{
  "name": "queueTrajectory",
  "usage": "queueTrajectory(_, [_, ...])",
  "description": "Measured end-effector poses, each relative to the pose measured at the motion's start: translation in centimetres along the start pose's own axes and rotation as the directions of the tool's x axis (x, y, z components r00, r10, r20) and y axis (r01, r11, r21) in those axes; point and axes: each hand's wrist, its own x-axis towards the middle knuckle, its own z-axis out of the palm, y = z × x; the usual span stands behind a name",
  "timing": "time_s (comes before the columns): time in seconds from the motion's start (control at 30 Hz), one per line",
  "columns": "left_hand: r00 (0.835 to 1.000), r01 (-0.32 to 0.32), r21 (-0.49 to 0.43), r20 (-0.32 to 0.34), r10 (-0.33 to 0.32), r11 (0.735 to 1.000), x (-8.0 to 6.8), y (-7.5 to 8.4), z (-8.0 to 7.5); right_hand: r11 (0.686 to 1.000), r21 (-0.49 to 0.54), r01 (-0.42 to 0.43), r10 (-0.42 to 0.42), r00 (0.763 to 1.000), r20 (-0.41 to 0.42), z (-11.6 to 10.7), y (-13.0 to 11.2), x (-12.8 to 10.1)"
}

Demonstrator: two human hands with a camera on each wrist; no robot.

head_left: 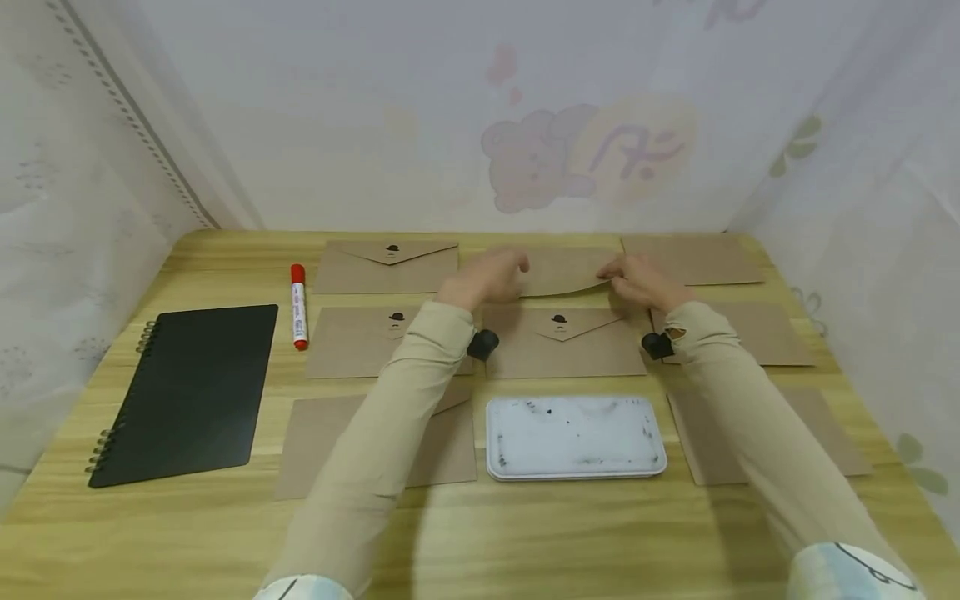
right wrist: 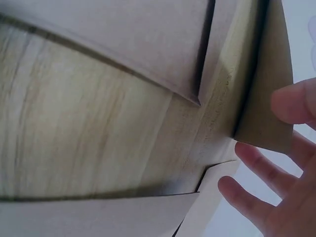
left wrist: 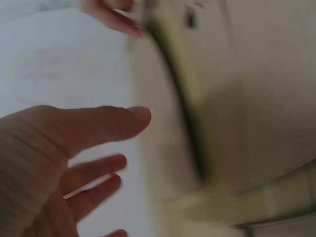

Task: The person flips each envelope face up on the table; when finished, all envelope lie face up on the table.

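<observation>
At the back middle of the table, a brown kraft envelope (head_left: 566, 271) shows a plain face and is tipped up off the wood. My right hand (head_left: 647, 282) pinches its right corner between thumb and fingers; in the right wrist view the thumb (right wrist: 294, 102) presses on the raised paper. Near the envelope's left end is my left hand (head_left: 491, 279). Its thumb (left wrist: 106, 123) and fingers are spread apart in the left wrist view, holding nothing. Directly in front lies another envelope (head_left: 562, 350) with its pointed flap and hat print upward.
More envelopes lie in rows, including one at back left (head_left: 390, 279) and one at back right (head_left: 693, 260). A white tin-like case (head_left: 576, 437) is at front middle. A red-capped marker (head_left: 299, 308) and a black spiral notebook (head_left: 195, 392) are leftward. Patterned white curtains (head_left: 360, 117) surround the table.
</observation>
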Motion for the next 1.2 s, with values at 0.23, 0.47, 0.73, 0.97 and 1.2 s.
queueTrajectory(0.23, [1.000,-0.027,0.046,0.015,0.026,0.999,1.5,-2.3,0.8,0.995,0.089,-0.044,0.043,0.999,0.008,-0.3,-0.3,-0.2])
queueTrajectory(0.47, [0.990,-0.115,-0.018,-0.087,0.113,0.993,1.9,-3.8,0.2,0.927,0.364,-0.091,0.118,0.992,-0.053,-1.0,0.2,-1.1])
queueTrajectory(0.73, [0.960,-0.091,-0.228,-0.280,0.025,0.969,2.3,-5.5,0.0,0.899,0.420,-0.127,0.302,0.873,-0.384,0.6,-0.1,-1.2])
queueTrajectory(0.97, [0.815,-0.176,-0.200,-0.579,0.029,0.964,2.8,-5.4,1.0,0.920,0.390,-0.044,0.308,0.698,-0.647,0.7,-1.0,-0.1])
queueTrajectory(1.2, [0.695,-0.167,-0.142,-0.719,0.015,0.976,3.3,-4.8,1.0,0.929,0.366,0.062,0.193,0.761,-0.619,0.5,-0.7,-0.2])
